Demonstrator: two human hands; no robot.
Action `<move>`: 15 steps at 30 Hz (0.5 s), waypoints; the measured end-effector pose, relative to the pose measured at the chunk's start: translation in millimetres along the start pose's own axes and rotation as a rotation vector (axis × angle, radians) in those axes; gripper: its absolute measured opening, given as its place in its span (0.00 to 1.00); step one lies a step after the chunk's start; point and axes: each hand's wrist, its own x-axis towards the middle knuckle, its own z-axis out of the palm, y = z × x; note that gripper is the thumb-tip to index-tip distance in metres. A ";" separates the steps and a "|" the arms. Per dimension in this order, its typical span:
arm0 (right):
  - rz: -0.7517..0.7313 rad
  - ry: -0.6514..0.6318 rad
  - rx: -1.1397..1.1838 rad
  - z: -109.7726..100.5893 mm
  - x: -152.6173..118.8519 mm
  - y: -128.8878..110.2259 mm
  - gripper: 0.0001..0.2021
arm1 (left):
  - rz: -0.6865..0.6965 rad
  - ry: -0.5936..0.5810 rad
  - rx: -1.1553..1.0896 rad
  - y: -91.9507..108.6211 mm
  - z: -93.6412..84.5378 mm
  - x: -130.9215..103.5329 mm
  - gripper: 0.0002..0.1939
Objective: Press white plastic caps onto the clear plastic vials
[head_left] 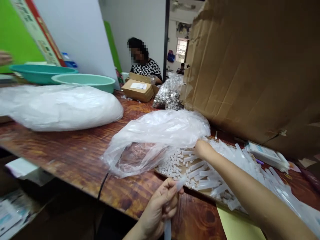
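My left hand (pixel 163 201) is closed around a translucent white plastic tube (pixel 167 229); the tube's upper end sticks out past the thumb and its lower end hangs below the fist. My right hand (pixel 203 149) reaches over a shallow cardboard tray (pixel 203 194), beside the edge of a clear plastic bag (pixel 160 125). Its fingers are turned away and hidden, so whether they hold anything does not show. Small white plastic pieces (pixel 172 165) lie in the tray's left part. Longer translucent tubes (pixel 208 184) are heaped under and right of my right forearm.
A full white plastic bag (pixel 72 108) lies at left, before two green basins (pixel 87 80). A small carton (pixel 138 89) and bags of metal parts (pixel 170 95) stand farther back, near a seated person (pixel 147 68). A large cardboard sheet (pixel 255 73) rises at right.
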 end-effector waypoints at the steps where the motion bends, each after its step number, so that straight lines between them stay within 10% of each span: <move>1: -0.003 -0.005 -0.025 4.8 2.9 -2.0 0.10 | -0.008 -0.021 -0.007 -0.8 -0.2 0.1 0.27; 15: -0.009 0.158 0.419 -2.6 -22.6 13.6 0.11 | -0.058 -0.054 0.000 1.6 1.1 2.9 0.28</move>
